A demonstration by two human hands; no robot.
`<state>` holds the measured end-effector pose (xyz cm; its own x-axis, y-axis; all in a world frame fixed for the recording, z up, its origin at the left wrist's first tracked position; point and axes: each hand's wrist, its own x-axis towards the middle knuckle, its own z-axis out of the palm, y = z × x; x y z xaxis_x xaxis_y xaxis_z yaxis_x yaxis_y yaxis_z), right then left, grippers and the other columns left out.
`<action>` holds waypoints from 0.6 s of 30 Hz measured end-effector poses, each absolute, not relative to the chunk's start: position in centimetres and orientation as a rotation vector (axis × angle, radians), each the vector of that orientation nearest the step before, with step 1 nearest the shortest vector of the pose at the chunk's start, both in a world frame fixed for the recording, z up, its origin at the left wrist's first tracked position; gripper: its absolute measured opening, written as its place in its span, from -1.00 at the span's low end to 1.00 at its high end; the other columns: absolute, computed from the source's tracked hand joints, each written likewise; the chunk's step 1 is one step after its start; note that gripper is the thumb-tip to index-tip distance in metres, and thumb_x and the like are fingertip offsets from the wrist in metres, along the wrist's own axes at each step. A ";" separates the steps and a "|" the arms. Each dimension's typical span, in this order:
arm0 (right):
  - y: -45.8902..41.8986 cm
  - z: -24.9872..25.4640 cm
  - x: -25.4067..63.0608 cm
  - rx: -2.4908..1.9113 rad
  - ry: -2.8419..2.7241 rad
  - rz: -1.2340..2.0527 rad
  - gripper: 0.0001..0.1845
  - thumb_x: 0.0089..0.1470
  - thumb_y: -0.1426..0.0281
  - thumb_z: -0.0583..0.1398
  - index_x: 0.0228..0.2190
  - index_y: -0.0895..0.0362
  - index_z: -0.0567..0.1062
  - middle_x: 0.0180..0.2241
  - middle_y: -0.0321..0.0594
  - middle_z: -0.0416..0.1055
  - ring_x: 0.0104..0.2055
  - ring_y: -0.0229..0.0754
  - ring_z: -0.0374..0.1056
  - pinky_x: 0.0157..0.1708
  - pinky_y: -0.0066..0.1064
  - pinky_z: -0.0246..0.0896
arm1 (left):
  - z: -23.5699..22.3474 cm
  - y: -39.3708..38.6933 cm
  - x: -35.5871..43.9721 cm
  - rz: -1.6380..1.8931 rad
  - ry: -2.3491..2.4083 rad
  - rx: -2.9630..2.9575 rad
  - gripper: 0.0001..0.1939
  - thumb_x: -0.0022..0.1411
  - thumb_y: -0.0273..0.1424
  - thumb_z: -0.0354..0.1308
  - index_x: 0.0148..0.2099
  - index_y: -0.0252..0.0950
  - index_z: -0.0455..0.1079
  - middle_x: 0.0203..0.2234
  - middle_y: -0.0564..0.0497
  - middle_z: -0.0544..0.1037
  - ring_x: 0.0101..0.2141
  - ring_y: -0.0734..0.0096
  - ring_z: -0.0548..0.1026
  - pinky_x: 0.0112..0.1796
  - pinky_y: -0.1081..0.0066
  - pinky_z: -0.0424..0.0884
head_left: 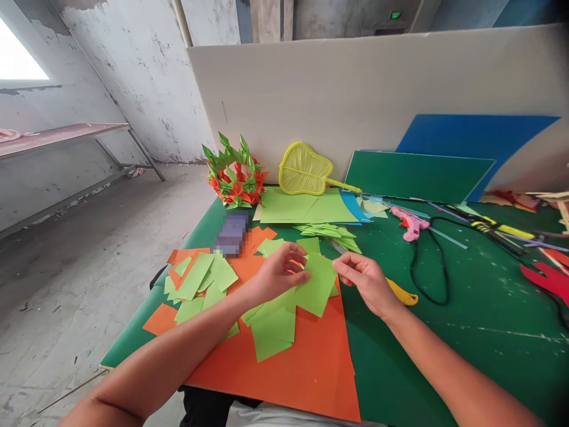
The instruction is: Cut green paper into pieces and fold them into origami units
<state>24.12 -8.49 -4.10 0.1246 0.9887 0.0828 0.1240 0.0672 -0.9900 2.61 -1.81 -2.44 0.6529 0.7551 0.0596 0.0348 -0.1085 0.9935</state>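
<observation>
A light green paper square is held up at its right corner between the thumb and finger of my right hand. My left hand is at the square's left edge, fingers curled but apart, with the thumb tip close to the paper; whether it touches I cannot tell. Below lie more loose green paper pieces, spread over a large orange sheet. Another heap of green pieces is left of my left forearm. Just beyond my hands is a stack of folded green paper.
A red and green folded-paper ornament, a yellow fan-shaped piece and a blurred phone-like object are farther back. To the right are a pink glue gun with a black cord and a yellow-handled tool on the green tabletop.
</observation>
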 end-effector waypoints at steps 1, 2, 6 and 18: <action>-8.5 -4.0 24.0 -1.303 -1.261 0.994 -0.62 0.02 0.06 0.24 -0.50 0.12 0.40 -0.61 -0.36 0.20 -0.57 -0.31 0.10 -0.56 -0.44 0.06 | -2.5 -1.9 2.6 0.690 0.674 1.604 -0.63 0.09 -0.32 0.28 -0.12 -0.24 0.20 -0.32 0.06 0.39 -0.43 0.59 0.41 -0.39 0.53 0.36; -8.6 -3.9 24.0 -1.318 -1.301 0.966 -0.62 0.05 0.05 0.22 -0.49 0.12 0.41 -0.59 -0.34 0.24 -0.55 -0.28 0.14 -0.54 -0.43 0.09 | -2.5 -1.8 2.6 0.699 0.687 1.640 -0.66 0.09 -0.34 0.26 -0.14 -0.25 0.21 -0.34 0.07 0.39 -0.42 0.59 0.40 -0.39 0.54 0.35; -8.5 -3.7 25.6 -1.515 -1.599 0.527 -0.70 0.17 0.12 0.11 -0.37 0.09 0.44 -0.38 -0.17 0.42 -0.34 -0.13 0.31 -0.37 -0.33 0.20 | -2.4 -0.9 2.1 0.701 0.825 1.856 -0.85 0.10 -0.41 0.17 -0.23 -0.27 0.33 -0.40 0.06 0.42 -0.43 0.53 0.39 -0.37 0.52 0.34; -8.2 -4.5 30.1 -1.886 -1.860 0.297 -0.79 0.00 0.34 0.17 -0.24 0.03 0.45 -0.28 -0.17 0.48 -0.27 -0.04 0.40 -0.40 -0.31 0.27 | -3.2 -0.3 1.2 0.447 1.023 2.180 -0.64 -0.07 -0.41 0.28 -0.14 -0.26 0.49 -0.47 0.06 0.42 -0.48 0.44 0.38 -0.43 0.47 0.33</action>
<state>30.06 -8.21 -4.46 0.0564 0.9837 0.1708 0.8814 0.0313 -0.4714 1.20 -0.25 -3.24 0.6324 0.7744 0.0209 0.5412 -0.4609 0.7033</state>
